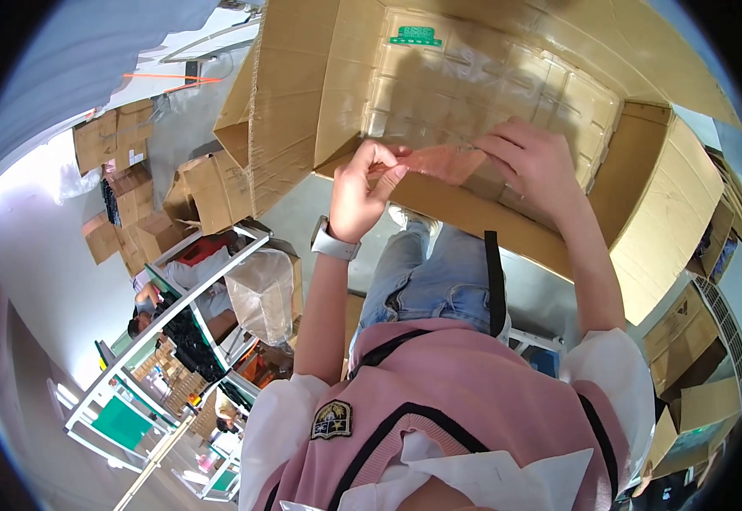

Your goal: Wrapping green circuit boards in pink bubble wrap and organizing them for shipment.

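Observation:
A thin, see-through pinkish plastic sheet or bag [444, 163] stretches between my two hands; which of the two it is, I cannot tell. My left hand [364, 189] pinches its left end between thumb and fingers, with a watch [334, 242] on that wrist. At the other end, the bent fingers of my right hand [531, 162] grip it. Both hands are over the near side of a large open cardboard box [290, 102]. Inside lie pale, flat, rectangular packs or trays [588, 89] under clear film, with a small green label [416, 35] at the far left.
Box flaps stand out at the left and right [669, 221]. Several brown cartons [213, 189] are stacked on the floor to the left. A metal-framed workbench [166, 319] with people nearby stands at the lower left. More open cartons [682, 336] are at the right.

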{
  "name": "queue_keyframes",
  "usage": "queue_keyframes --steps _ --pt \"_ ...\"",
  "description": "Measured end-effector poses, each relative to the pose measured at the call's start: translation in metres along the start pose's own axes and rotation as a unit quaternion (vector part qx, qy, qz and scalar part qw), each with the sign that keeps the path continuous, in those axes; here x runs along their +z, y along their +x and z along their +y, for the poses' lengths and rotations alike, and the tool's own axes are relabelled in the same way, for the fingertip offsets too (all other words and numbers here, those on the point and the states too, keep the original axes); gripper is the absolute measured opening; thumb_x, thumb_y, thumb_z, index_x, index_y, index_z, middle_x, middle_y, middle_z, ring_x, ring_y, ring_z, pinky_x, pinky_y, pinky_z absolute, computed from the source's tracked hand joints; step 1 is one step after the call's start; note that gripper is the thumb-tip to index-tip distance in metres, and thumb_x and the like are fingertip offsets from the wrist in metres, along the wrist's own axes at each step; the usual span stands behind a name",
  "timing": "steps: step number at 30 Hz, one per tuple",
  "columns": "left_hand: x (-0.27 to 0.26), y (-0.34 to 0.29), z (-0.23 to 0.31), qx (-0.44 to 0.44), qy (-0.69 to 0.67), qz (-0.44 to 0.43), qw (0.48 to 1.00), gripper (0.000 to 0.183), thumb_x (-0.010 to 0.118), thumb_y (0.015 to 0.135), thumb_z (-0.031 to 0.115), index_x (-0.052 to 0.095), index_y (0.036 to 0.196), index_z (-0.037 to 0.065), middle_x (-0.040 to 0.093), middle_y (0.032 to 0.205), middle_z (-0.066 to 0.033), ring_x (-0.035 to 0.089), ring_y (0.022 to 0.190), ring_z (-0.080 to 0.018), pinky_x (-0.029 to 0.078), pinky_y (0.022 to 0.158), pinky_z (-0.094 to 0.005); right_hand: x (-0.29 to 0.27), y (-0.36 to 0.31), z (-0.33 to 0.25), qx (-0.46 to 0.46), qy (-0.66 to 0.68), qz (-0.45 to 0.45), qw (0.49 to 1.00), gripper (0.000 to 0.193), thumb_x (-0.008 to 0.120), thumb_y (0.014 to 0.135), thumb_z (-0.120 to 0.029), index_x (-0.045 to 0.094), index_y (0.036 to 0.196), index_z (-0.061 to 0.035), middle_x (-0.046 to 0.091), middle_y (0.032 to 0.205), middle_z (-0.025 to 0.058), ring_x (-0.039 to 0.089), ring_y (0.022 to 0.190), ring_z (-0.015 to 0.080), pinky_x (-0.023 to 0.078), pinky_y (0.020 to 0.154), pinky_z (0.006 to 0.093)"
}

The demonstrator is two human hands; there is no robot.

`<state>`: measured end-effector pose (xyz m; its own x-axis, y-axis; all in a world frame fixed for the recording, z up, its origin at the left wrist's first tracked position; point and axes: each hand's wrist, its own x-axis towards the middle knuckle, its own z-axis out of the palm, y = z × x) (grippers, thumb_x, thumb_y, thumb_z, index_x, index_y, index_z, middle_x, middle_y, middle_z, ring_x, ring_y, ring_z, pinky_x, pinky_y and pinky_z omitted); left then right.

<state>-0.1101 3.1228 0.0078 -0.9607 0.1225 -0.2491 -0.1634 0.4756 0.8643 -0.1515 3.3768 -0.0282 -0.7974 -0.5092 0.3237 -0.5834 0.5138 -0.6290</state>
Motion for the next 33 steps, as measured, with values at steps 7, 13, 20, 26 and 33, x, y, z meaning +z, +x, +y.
queue_keyframes --steps 7,13,20,26,33 --pt "-0.001 -0.005 -0.001 0.008 -0.056 0.005 0.998 0.013 0.061 0.084 0.002 0.048 0.086 0.001 0.066 0.098 -0.0145 0.063 0.092 -0.0159 0.05 0.079 -0.0278 0.003 0.008 0.0 0.004 0.177 0.014 0.984 0.021 0.066 0.067 -0.002 0.067 0.088 -0.0092 0.061 0.081 0.0054 0.059 0.074 0.0233 0.048 0.061 0.033" --pt "0.0 -0.011 -0.002 -0.041 -0.001 -0.082 0.996 0.014 0.06 0.085 0.001 0.047 0.09 0.004 0.059 0.085 -0.0019 0.052 0.077 -0.0061 0.045 0.073 -0.0217 0.003 0.026 -0.017 -0.011 0.101 -0.144 0.984 0.025 0.066 0.07 -0.008 0.066 0.095 -0.0115 0.063 0.086 0.0075 0.059 0.076 0.0278 0.047 0.067 0.0345" --pt "0.018 -0.016 -0.003 -0.064 -0.215 -0.018 0.974 0.019 0.061 0.082 -0.004 0.053 0.1 0.0 0.068 0.088 -0.008 0.063 0.083 -0.0105 0.051 0.074 -0.0245 0.025 0.03 -0.036 0.119 0.347 -0.124 0.922 0.037 0.066 0.072 -0.012 0.058 0.108 -0.0104 0.062 0.094 0.0057 0.06 0.082 0.0222 0.046 0.075 0.0335" --pt "0.015 -0.017 -0.003 0.063 -0.258 0.016 0.964 0.024 0.057 0.085 -0.007 0.054 0.108 -0.003 0.065 0.096 -0.0066 0.061 0.089 -0.0109 0.05 0.078 -0.0245 0.009 0.019 -0.026 0.22 0.545 -0.048 0.808 0.039 0.072 0.067 -0.015 0.059 0.104 -0.0109 0.055 0.116 0.0092 0.056 0.101 0.0251 0.044 0.086 0.0361" --pt "-0.007 -0.02 0.01 0.102 -0.247 0.005 0.964 0.022 0.056 0.087 -0.004 0.055 0.109 -0.003 0.064 0.097 -0.0048 0.059 0.09 -0.0091 0.047 0.079 -0.0219 -0.027 0.048 -0.012 -0.096 0.085 -0.118 0.985 0.033 0.074 0.065 -0.018 0.067 0.097 -0.0114 0.04 0.136 0.0097 0.035 0.129 0.0278 0.027 0.104 0.0473"
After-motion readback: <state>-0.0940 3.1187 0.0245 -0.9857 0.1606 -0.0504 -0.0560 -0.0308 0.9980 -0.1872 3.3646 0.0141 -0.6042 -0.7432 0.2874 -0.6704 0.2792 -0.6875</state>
